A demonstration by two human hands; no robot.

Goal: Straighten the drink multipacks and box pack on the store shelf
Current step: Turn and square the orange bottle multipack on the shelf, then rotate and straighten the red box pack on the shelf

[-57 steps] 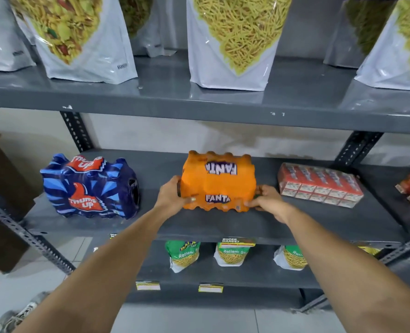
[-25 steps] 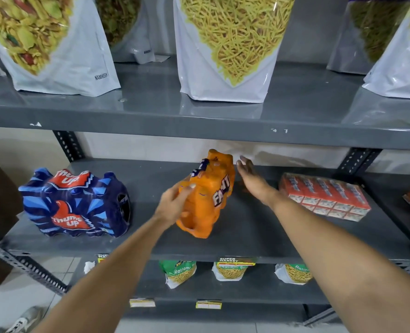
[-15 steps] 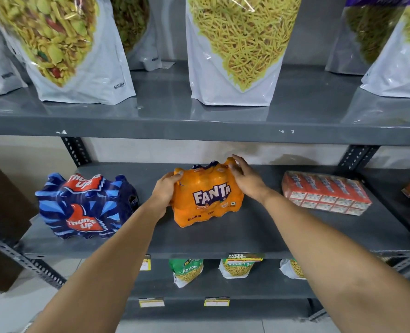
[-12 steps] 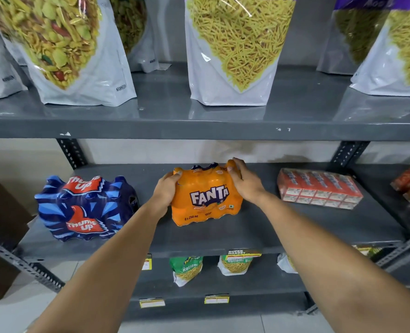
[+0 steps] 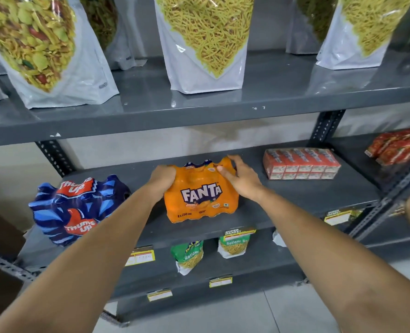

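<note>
An orange Fanta multipack [image 5: 200, 198] stands upright on the grey middle shelf [image 5: 295, 200], its label facing me. My left hand [image 5: 162, 180] grips its upper left corner and my right hand [image 5: 241, 179] holds its upper right corner. A blue Thums Up multipack [image 5: 76, 207] lies tilted at the shelf's left end, apart from both hands. To the right, a red-and-white box pack [image 5: 300, 163] lies flat toward the back of the shelf.
Large snack pouches [image 5: 204, 42] stand on the upper shelf [image 5: 199, 111] just above my hands. Small snack bags [image 5: 189, 254] and price tags sit on the lower shelf. More red packs [image 5: 396, 146] lie on the neighbouring shelf at right. Slotted uprights frame the bay.
The Fanta pack was lying flat, was turned and stood upright with its label to the front. Both hands moved from its lower sides to its top corners.
</note>
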